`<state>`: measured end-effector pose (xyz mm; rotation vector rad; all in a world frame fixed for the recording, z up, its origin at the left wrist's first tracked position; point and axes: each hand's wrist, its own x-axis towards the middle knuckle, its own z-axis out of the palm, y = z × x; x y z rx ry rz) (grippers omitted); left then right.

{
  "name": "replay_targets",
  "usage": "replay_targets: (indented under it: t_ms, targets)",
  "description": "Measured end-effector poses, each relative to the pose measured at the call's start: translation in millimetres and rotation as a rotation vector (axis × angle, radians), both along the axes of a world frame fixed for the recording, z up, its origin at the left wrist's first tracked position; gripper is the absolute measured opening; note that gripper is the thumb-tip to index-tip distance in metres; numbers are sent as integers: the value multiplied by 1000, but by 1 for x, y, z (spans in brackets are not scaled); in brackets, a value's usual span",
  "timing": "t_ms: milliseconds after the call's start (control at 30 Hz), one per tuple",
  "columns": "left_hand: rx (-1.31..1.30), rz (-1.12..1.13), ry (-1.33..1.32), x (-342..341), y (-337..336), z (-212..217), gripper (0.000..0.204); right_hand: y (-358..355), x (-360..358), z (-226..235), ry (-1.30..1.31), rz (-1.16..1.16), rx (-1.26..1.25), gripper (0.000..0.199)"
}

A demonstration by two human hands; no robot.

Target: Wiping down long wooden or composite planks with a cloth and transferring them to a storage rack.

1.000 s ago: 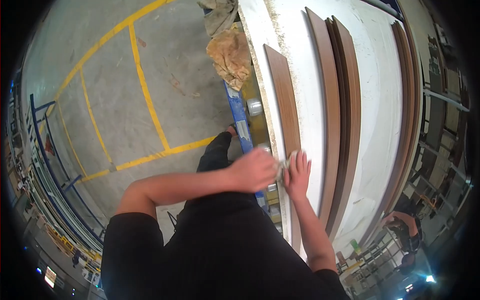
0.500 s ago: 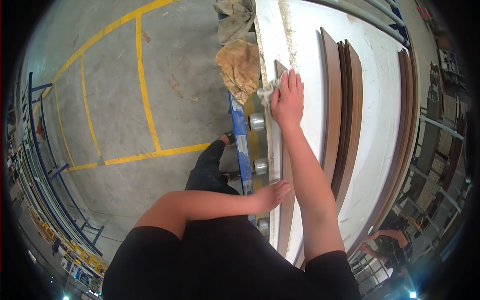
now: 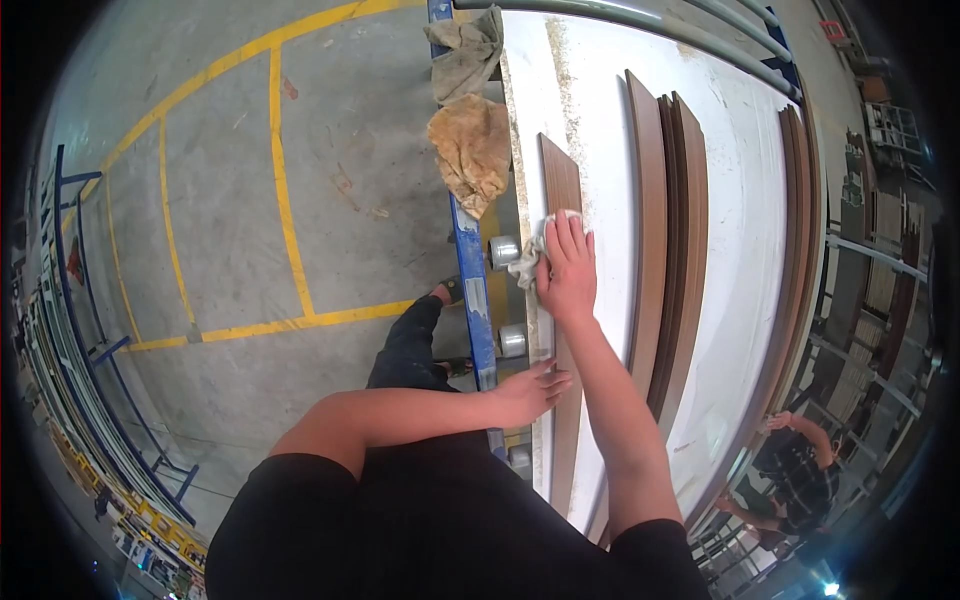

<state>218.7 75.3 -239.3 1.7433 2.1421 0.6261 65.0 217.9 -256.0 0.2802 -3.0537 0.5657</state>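
Wiping is in hand: a pale rag (image 3: pixel 528 262) is pressed by the right hand (image 3: pixel 566 272) onto the brown plank (image 3: pixel 562 185) on the white worktop (image 3: pixel 740 200), steadied by the flat, empty left hand (image 3: pixel 530 388); a further stroke along the plank is called for.

A long white worktable (image 3: pixel 610 200) carries one brown plank (image 3: pixel 560 180) near its left edge and stacked brown planks (image 3: pixel 675 200) lying lengthwise beside it.
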Motion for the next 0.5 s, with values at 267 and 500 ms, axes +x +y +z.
replay_targets:
  t_ms: [267,500]
  targets:
    - [-4,-87,-127,1,13,13,54,2,-107,2,87,-66,78,62]
    - [-128,-225,165,8,-8,18,70,33,98,22,-28,-51,-134,60]
